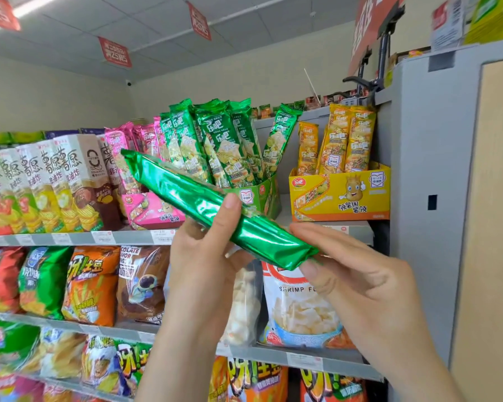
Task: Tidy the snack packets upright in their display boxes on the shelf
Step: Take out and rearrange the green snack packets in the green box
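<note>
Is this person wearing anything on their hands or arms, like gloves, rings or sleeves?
No. The left hand and right hand are bare: no gloves, rings, watch or bracelet. The nails that show are short and unpainted. No sleeve is in view.

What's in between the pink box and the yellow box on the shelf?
The green box, full of standing green packets, in the head view.

Both hands, left hand and right hand, hold a green packet (tilted) before the green display box.
</note>
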The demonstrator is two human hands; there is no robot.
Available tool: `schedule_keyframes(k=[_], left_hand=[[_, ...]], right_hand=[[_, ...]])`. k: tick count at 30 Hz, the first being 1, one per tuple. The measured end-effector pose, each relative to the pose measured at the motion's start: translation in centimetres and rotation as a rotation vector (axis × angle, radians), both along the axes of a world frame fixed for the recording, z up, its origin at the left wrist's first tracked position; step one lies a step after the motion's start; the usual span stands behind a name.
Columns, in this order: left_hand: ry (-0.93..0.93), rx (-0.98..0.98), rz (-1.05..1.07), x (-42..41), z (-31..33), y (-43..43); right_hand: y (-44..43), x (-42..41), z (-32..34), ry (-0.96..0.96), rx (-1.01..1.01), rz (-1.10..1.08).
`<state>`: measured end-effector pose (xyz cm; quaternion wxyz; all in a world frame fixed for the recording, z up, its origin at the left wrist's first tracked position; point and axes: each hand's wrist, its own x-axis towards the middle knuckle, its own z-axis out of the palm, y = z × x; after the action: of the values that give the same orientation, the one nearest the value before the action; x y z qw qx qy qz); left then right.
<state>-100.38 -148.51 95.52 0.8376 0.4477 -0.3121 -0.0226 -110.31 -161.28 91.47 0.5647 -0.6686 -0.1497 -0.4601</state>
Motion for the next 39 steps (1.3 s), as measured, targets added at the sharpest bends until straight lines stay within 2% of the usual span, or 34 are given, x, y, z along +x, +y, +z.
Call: schedule_keyframes(k=[2, 3, 9, 17, 23, 36, 39], left_hand=[[0.003, -0.039, -0.042, 0.2, -0.2, 0.4], [0.007, -0.057, -0.064, 0.3, -0.3, 0.5], [0.022, -0.129, -0.103, 0.6, -0.9, 0.9], [0.002, -0.153, -0.076, 1.2, -1.0, 0.9], [-0.002, -0.184, -0.038, 1.0, -0.5, 0.2], [-0.012, -0.158, 0.043, 1.7, -0.1, -0.6], [-0.007, -0.142, -0.007, 1.9, 0.2, -0.6]], right_hand=[[-0.2, -0.3, 0.3, 0.081, 0.064, 0.19], [-0.2, -0.4, 0.4, 0.112, 0.067, 0.216], [0.3, 0.1, 0.5, 0.113, 0.175, 0.186], [0.3, 0.8, 0.4, 0.151, 0.199, 0.08], [0.8, 1.6, 0.2, 0.201, 0.119, -0.023], [-0.1, 2.7, 0.1, 0.233, 0.343, 0.274], [-0.2, 3.2, -0.4, 0.188, 0.387, 0.268]])
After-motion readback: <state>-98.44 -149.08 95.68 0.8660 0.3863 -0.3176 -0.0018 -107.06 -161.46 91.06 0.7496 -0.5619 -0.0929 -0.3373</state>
